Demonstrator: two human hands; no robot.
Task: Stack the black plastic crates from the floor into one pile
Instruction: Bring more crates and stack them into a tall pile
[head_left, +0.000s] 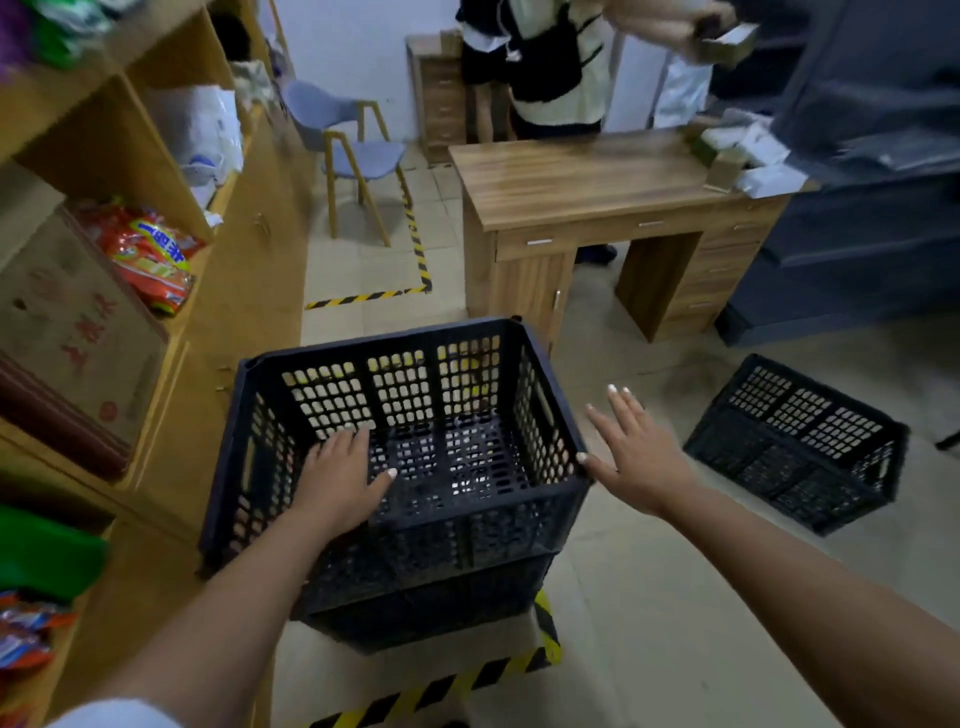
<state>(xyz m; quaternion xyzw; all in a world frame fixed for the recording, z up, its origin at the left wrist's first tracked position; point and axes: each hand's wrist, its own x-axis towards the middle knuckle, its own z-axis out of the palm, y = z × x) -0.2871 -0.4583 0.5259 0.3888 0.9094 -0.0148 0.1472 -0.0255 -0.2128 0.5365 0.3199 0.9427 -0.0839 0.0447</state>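
A pile of black perforated plastic crates (540, 410) stands on the floor in front of me, the top one nested on at least one below. My left hand (343, 478) reaches inside the top crate, palm down with fingers spread, holding nothing. Just outside the pile's right rim, my right hand (636, 452) hovers open, its thumb touching the crate's corner. A single black crate (800, 441) sits alone on the floor to the right.
Wooden shelves (171, 171) with snack packets and a cardboard box line the left. A wooden desk (602, 192) stands behind the pile, with a person beyond it. A blue chair (358, 156) is at the back. Yellow-black tape (421, 249) marks the floor.
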